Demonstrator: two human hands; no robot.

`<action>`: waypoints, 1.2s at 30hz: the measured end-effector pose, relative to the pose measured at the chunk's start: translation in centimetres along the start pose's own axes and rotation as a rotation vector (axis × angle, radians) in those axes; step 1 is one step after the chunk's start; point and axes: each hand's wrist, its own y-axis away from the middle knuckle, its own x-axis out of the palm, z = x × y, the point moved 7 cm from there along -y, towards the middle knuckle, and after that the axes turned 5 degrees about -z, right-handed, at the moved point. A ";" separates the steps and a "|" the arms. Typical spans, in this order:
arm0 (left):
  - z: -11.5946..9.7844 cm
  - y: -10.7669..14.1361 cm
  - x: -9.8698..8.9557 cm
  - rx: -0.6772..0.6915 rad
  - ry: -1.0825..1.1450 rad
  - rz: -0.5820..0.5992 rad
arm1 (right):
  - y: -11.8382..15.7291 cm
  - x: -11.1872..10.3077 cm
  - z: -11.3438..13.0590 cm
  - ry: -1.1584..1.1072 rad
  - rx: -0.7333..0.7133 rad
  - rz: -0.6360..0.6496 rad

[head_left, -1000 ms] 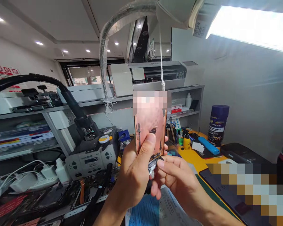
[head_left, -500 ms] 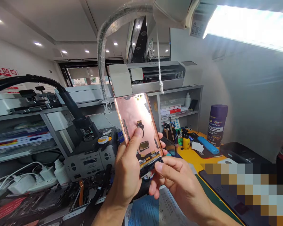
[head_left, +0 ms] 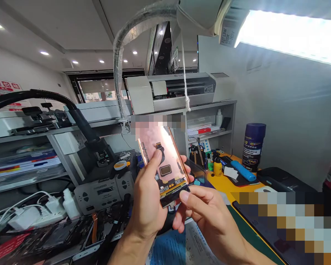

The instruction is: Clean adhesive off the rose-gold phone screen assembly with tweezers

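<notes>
A phone screen panel (head_left: 169, 152) is held up with its copper-coloured back facing me. It carries a short black ribbon cable, a small rectangular patch and a strip of circuitry along its lower edge. My left hand (head_left: 149, 195) is closed round it, thumb on the back near the ribbon cable and fingertips showing past the right edge. A black strip (head_left: 171, 198) extends from the panel's bottom end. The thumb and fingers of my right hand (head_left: 206, 209) pinch that strip at its right end. Pixelation hides the panel's top.
A lamp (head_left: 287, 36) hangs at upper right. Left stand a grey soldering or hot-air station (head_left: 99, 195), white plugs (head_left: 52, 208) and loose phone parts. A yellow bottle (head_left: 217, 167), blue tool (head_left: 242, 170) and spray can (head_left: 253, 147) are at right, with a dark phone or tablet (head_left: 259, 228) nearer me.
The panel has dropped slightly and tips farther away from me, so its bottom strip shows more. Both hands keep their hold.
</notes>
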 end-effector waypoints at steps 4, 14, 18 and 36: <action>0.1 0.0 0.1 -0.015 0.031 0.003 | 0.1 -0.1 -0.1 0.001 0.000 0.000; 0.3 0.1 0.2 -0.059 0.099 0.018 | 0.1 0.1 0.2 0.015 -0.005 -0.013; 0.4 0.0 0.3 -0.088 0.128 0.033 | 0.0 0.2 0.2 0.027 -0.012 -0.016; 0.8 0.0 0.5 -0.176 0.200 0.034 | 0.1 0.1 0.3 0.063 -0.050 -0.015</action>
